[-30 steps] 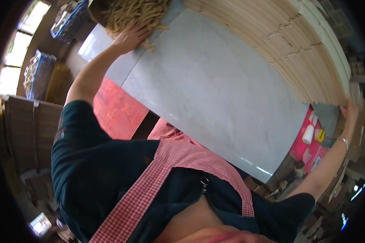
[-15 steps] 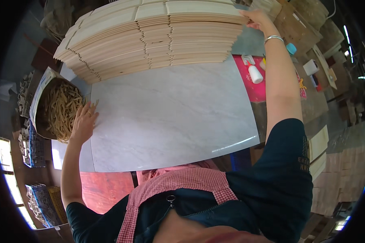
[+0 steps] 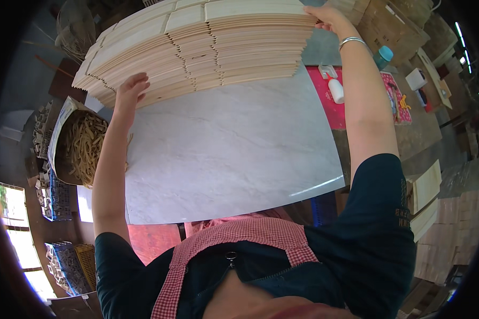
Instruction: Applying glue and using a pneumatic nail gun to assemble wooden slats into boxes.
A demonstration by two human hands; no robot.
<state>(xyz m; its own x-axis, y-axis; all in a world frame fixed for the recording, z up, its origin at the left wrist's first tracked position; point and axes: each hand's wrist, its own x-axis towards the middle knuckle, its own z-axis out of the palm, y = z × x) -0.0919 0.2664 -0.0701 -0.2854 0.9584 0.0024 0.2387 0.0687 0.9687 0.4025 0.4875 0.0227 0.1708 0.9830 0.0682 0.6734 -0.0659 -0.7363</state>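
The boards (image 3: pixel 253 50) are standing stacked on the far side of the table (image 3: pixel 223 143). The right hand (image 3: pixel 332 20) is pinching their upper right edge; the left hand (image 3: pixel 129 93), half-open, is facing their near left side, whether touching I can't tell.

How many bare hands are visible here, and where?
2: the left hand at the near side of the wooden stack, toward its left; the right hand at the stack's right end. No others show.
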